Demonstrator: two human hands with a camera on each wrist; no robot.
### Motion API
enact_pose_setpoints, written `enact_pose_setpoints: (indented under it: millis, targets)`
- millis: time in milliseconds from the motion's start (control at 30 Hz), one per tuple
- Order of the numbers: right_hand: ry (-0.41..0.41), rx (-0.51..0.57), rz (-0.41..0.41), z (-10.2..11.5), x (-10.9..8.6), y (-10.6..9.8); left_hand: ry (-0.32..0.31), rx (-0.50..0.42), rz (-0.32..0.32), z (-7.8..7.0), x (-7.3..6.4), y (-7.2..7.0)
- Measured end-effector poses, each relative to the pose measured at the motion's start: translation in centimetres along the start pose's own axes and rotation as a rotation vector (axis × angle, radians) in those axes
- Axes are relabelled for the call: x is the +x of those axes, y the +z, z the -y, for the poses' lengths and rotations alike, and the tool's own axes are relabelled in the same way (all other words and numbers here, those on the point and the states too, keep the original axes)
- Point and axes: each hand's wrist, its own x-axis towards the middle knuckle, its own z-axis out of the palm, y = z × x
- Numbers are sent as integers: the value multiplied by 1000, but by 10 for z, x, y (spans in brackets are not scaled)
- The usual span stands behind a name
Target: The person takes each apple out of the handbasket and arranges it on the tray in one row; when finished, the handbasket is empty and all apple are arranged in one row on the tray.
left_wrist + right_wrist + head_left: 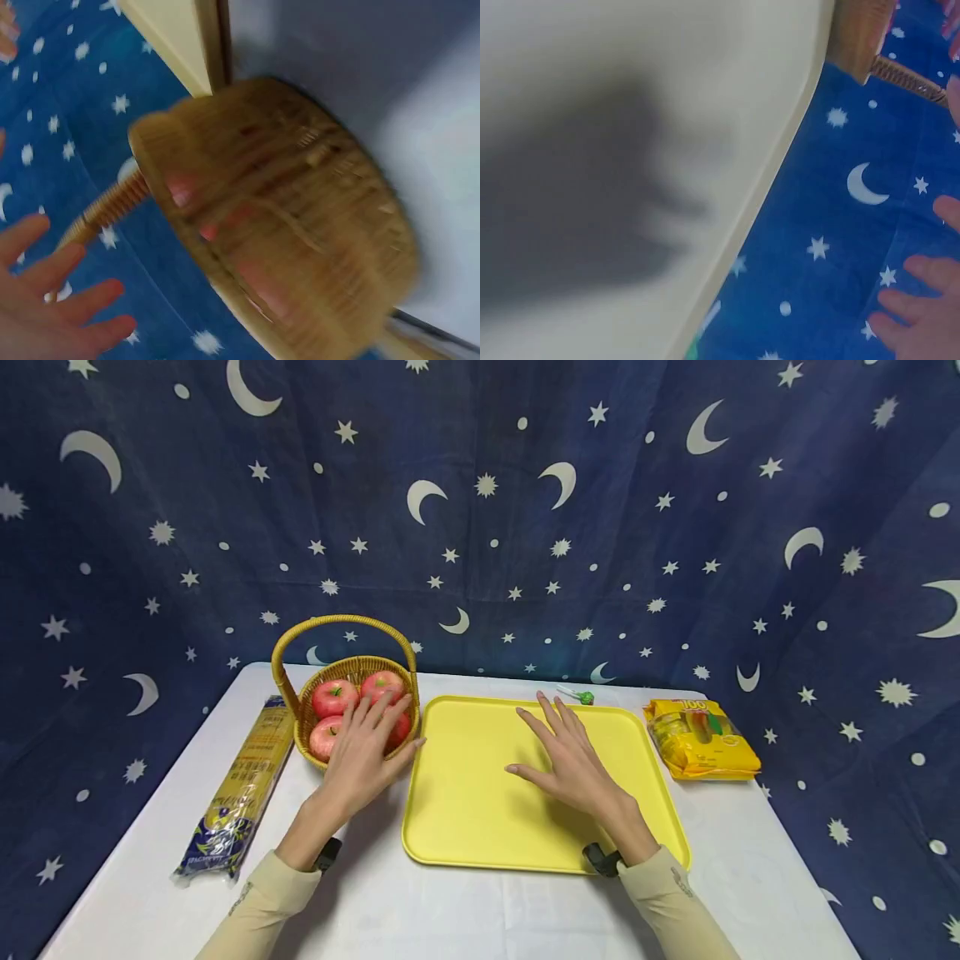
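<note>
My left hand (365,752) hovers with spread fingers over the right side of a wicker basket (302,743), overlapping the apples in the head view. Several red apples (334,697) fill the basket, whose tall arched handle (341,618) stands up. In the left wrist view, the left hand (52,300) is apart from the basket's woven side (300,202), fingers straight. Over a yellow tray (472,810), my right hand (573,760) is held with fingers spread and nothing in it. The right wrist view shows this hand's fingers (922,307) and its shadow on the tray.
Left of the basket lies a long clear pack of what looks like dry noodles (243,785). A yellow snack bag (701,739) sits right of the tray. Behind the tray's far edge is a green lollipop (585,697). A dark star-and-moon cloth (480,527) hangs behind the white table (450,918).
</note>
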Motion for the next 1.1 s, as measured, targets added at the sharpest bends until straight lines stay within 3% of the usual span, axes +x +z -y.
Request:
enact_pose_setpoints:
  millis: [200, 300, 367, 433, 567, 667, 800, 867, 933, 1100]
  targets:
    - [81, 310, 8, 10, 18, 7, -176, -166, -309, 27, -21, -22]
    - [108, 421, 20, 14, 29, 12, -300, -238, -402, 39, -30, -30]
    - [113, 477, 35, 18, 37, 16, -397, -270, -424, 47, -36, -34]
    - [115, 535, 57, 22, 44, 21, -509, -301, -394, 57, -40, -37]
    - [104, 621, 87, 30, 60, 31, -718, -472, -216, 76, -46, -43]
    - [97, 671, 101, 37, 71, 39, -801, -670, -94, 93, -46, -42]
    - [73, 708, 133, 49, 84, 49, -815, -954, 9, 111, -44, -37]
    - [49, 715, 151, 55, 91, 54, -819, -1045, 45, 118, -44, -34]
    - [25, 702, 168, 62, 98, 59, -822, -1094, 62, 123, -44, -32]
    - [-57, 639, 196, 76, 114, 68, -835, -1120, 66, 130, -43, -30]
